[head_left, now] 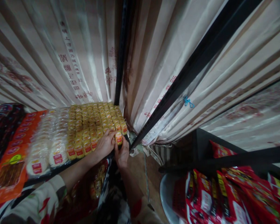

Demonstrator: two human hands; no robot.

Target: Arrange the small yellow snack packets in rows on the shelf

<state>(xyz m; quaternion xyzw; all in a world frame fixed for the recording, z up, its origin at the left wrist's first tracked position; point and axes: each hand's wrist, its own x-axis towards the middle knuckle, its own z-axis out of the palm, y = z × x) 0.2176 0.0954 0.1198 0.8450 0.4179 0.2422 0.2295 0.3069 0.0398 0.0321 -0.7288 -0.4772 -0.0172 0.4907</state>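
Between the fingers of both hands is a small yellow packaged snack (118, 138) with a red and white label. My left hand (106, 143) grips it from the left, thumb and fingers closed. On its right side my right hand (122, 153) pinches it from below. It is at the front right corner of a block of matching yellow packets (88, 124), stacked in tight rows on a dark shelf. Left of that block lie rows of round white packets (57, 152) in clear wrap with red labels.
Orange snack bags (8, 177) and dark packets (4, 127) lie at the far left. Black shelf posts (168, 96) stand before pale printed curtains (84, 56). At lower right, red snack bags (233, 193) are beside a pale basin (164, 189). More packets show on a lower shelf.
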